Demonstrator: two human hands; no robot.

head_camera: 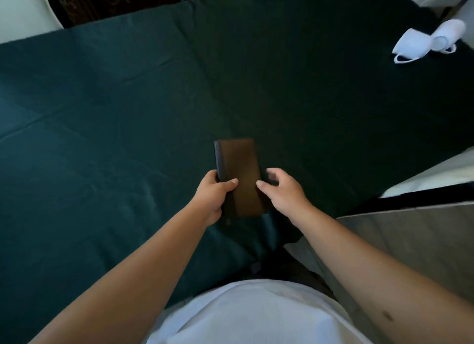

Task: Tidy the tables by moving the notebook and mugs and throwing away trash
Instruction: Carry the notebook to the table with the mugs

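notebook (239,177) | left hand (211,197) grip closed on it, near desk (102,113) edge | right hand (284,189) grip open | white mugs (431,42) remain, far right corner

The left hand (214,196) hides the notebook's (243,174) near-left edge.

The notebook (239,177) is lying closed over the dark green desk (115,113), its brown cover facing up and its dark spine running along the left edge. Its long side is pointing away from the person. Two white mugs (425,39) are lying tipped on their sides far beyond the notebook to its right, touching each other near the desk's far corner, their handles facing the notebook.
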